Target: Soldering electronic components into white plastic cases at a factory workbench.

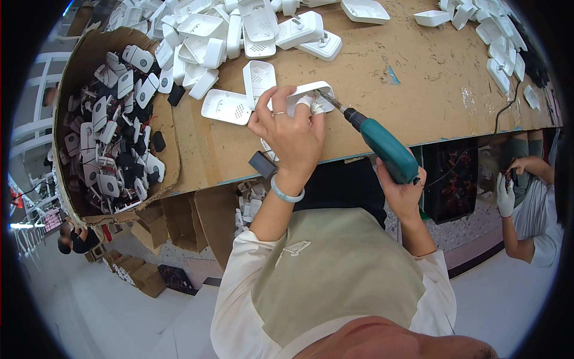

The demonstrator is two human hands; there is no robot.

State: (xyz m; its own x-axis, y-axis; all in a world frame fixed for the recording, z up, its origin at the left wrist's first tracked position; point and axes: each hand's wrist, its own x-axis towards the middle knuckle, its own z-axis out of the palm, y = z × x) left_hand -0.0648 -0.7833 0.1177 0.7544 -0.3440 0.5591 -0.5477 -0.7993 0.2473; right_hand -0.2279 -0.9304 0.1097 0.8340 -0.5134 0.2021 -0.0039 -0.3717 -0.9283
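Observation:
My left hand (291, 131) presses a white plastic housing (324, 88) against the cardboard-covered bench, fingers bent over it. White wraps cover some fingertips, and a pale bracelet circles the wrist. In my right hand (405, 192) is a teal electric screwdriver (385, 146), tilted with its bit pointing into that housing at its far side. Whether the bit touches a screw is too small to tell. Just left of the held piece lie two open white shells (227, 107). A small black block (262, 164) sits at the bench edge near my left wrist.
A cardboard box (170, 143) full of white and black parts stands at the left. White housings (257, 24) are heaped at the back, with more (496, 48) at the far right. A black cable (499, 116) crosses the right side. Another person's gloved hand (506, 194) is beyond it.

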